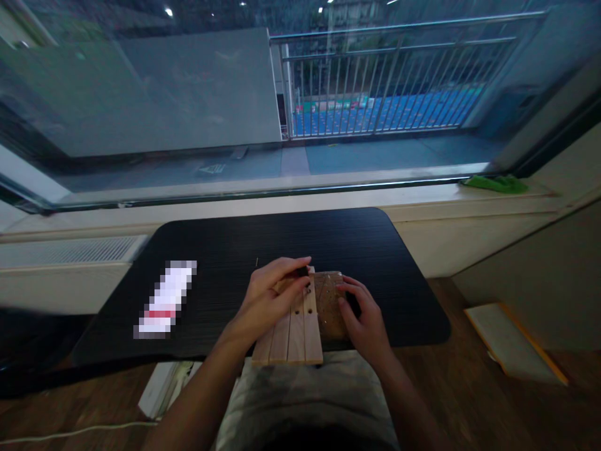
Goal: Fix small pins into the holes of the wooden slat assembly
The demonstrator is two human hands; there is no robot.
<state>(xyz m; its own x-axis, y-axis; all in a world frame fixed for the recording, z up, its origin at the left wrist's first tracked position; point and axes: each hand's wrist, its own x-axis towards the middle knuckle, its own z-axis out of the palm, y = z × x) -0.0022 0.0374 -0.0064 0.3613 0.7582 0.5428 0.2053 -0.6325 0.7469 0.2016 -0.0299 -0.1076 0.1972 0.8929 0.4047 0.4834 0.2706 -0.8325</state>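
Note:
A pale slatted wooden board (297, 341) with several round holes lies near the front edge of the black table. My left hand (275, 294) rests over its upper part, thumb and forefinger closing around a small piece near the far end that I cannot make out. Directly right of the board is a brown package (328, 313) in shiny clear plastic, with dots or small holes on its face. My right hand (366, 316) is at the package's right side, thumb and forefinger curled close together on its edge. What lies under the left palm is hidden.
The black table (225, 244) has rounded corners and stands against the window sill (422, 195). A blurred white sheet or screen (166, 300) lies at the left. A small thin stick (256, 262) sits beyond my left hand. A green cloth (498, 183) lies on the sill.

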